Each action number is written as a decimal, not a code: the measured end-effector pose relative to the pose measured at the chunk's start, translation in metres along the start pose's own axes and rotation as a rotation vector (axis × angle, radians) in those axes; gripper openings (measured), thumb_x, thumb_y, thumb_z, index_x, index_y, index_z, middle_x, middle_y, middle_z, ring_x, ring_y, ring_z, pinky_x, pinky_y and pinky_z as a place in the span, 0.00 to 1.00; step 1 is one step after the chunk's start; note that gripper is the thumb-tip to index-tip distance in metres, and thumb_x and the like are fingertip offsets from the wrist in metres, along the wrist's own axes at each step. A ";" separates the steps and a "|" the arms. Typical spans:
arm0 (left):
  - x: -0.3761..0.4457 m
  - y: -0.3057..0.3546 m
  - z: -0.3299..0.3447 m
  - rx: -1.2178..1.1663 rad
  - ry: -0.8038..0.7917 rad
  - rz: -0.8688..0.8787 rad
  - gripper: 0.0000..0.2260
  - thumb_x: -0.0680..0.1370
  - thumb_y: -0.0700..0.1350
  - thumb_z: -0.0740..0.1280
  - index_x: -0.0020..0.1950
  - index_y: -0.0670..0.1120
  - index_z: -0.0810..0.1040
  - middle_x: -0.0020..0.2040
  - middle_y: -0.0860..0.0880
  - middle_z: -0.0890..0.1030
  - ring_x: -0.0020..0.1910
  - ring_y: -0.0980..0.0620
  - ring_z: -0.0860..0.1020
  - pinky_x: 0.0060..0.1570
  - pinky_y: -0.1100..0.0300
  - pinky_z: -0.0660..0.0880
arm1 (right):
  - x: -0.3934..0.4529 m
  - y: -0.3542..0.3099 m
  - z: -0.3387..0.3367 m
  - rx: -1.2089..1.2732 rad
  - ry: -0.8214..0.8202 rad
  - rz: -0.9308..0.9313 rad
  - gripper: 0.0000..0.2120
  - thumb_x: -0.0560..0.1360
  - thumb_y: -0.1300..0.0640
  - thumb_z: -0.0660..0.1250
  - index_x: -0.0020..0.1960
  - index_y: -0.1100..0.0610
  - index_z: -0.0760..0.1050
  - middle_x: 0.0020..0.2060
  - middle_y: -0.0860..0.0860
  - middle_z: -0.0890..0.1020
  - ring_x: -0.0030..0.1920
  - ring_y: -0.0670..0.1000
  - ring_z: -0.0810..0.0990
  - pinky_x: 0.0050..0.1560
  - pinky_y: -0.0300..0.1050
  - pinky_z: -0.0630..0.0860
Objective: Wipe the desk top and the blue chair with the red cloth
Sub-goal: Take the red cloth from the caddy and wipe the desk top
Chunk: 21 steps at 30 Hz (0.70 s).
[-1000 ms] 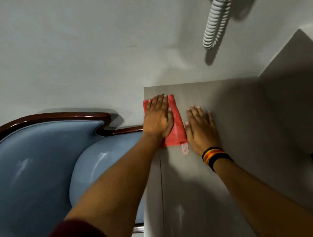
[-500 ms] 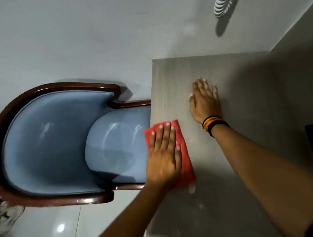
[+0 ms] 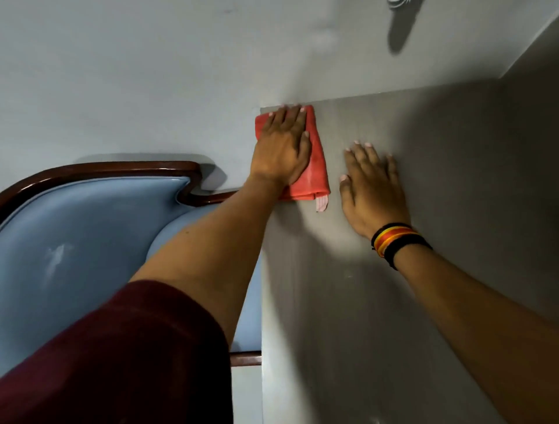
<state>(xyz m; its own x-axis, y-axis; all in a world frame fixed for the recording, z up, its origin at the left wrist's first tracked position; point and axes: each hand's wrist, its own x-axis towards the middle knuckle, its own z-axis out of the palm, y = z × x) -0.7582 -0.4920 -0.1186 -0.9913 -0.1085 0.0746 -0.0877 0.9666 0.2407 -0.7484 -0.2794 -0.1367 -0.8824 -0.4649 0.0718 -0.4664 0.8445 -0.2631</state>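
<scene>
The folded red cloth [image 3: 316,169] lies on the grey desk top [image 3: 393,302] at its far left corner, against the wall. My left hand [image 3: 281,148] presses flat on the cloth, fingers spread and reaching the desk's back edge. Flat on the bare desk just right of the cloth rests my right hand [image 3: 370,187], palm down, with coloured bands on the wrist. The blue chair [image 3: 75,242] with a dark wooden frame stands to the left of the desk, partly hidden by my left arm.
A pale wall [image 3: 151,75] runs behind the desk and chair. A second wall [image 3: 538,60] closes the desk's right side. The end of a coiled white cord [image 3: 399,3] hangs at the top edge.
My left hand has pushed the red cloth from the desk's near left edge back to the far left corner. My right hand has stayed flat on the desk.
</scene>
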 end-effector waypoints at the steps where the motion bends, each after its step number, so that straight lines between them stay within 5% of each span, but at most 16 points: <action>1: 0.001 0.001 0.001 0.014 0.002 0.014 0.28 0.86 0.52 0.50 0.84 0.42 0.62 0.83 0.42 0.64 0.84 0.41 0.59 0.84 0.47 0.52 | 0.001 0.000 0.000 0.004 0.009 -0.003 0.27 0.83 0.49 0.49 0.81 0.55 0.57 0.82 0.53 0.59 0.82 0.54 0.53 0.81 0.63 0.49; 12: -0.272 0.147 0.017 -0.043 -0.003 -0.179 0.29 0.86 0.53 0.50 0.86 0.43 0.53 0.86 0.46 0.51 0.86 0.48 0.45 0.84 0.44 0.50 | -0.002 -0.004 -0.005 0.005 0.015 0.005 0.28 0.82 0.49 0.47 0.80 0.56 0.60 0.81 0.53 0.62 0.82 0.53 0.56 0.81 0.62 0.49; 17: -0.220 0.123 0.017 -0.067 0.039 -0.144 0.27 0.86 0.52 0.49 0.85 0.45 0.57 0.85 0.47 0.58 0.86 0.48 0.53 0.84 0.45 0.52 | -0.010 0.006 -0.014 0.194 0.009 -0.030 0.28 0.82 0.50 0.47 0.80 0.57 0.61 0.80 0.54 0.63 0.82 0.52 0.57 0.82 0.58 0.46; 21: -0.131 0.079 0.014 -0.039 0.046 -0.146 0.30 0.85 0.54 0.45 0.85 0.44 0.59 0.84 0.45 0.62 0.84 0.45 0.58 0.84 0.46 0.51 | -0.061 0.052 -0.034 0.279 0.155 0.072 0.26 0.81 0.54 0.51 0.77 0.60 0.65 0.78 0.58 0.67 0.80 0.58 0.62 0.81 0.61 0.53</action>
<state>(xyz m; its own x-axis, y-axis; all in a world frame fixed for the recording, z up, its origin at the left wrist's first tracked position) -0.6363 -0.3985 -0.1235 -0.9626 -0.2588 0.0806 -0.2259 0.9302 0.2892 -0.7209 -0.1975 -0.1218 -0.9212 -0.3432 0.1832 -0.3868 0.7585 -0.5244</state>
